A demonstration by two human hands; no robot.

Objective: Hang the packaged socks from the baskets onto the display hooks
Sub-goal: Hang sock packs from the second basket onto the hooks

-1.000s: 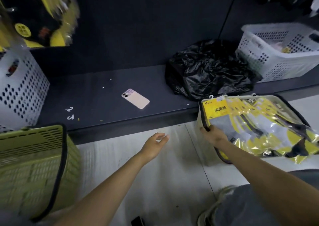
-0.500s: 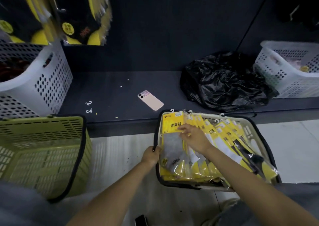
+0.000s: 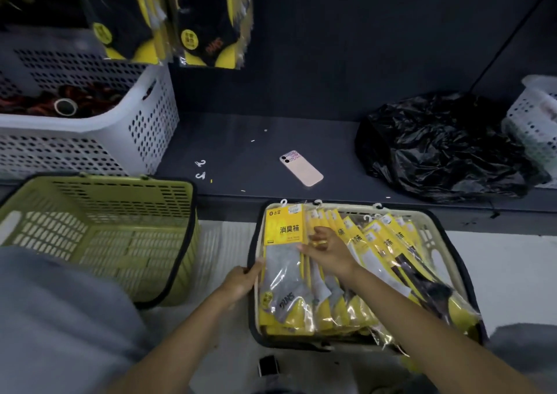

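On the floor below the shelf (image 3: 241,152): basket (image 3: 429,238), cream with a black rim, filled with sock packs (image 3: 376,252) fanned like cards, none of these yet hung. Front pack (image 3: 284,261): grey socks, yellow header, lying leftmost and uppermost; long axis runs near-to-far, white hanger (image 3: 283,202) at the far end toward the shelf, toe end nearest the person. Left hand (image 3: 241,282): at the basket's left rim, fingers curled over it, thumb touching the front pack's left edge; judged a steadying hold. Right hand (image 3: 328,252): resting on the fan just right of the front pack, thumb at that pack's right edge, fingers bent over the next headers; whether it has pinched a pack cannot be told. Right hand is the nearer to the header. Hung packs (image 3: 208,23): up and to the left, above a white crate (image 3: 144,140), well apart from the basket. Judgement: a lifted pack must travel up and leftward, hanger end leading, so a grip near the header suits best.
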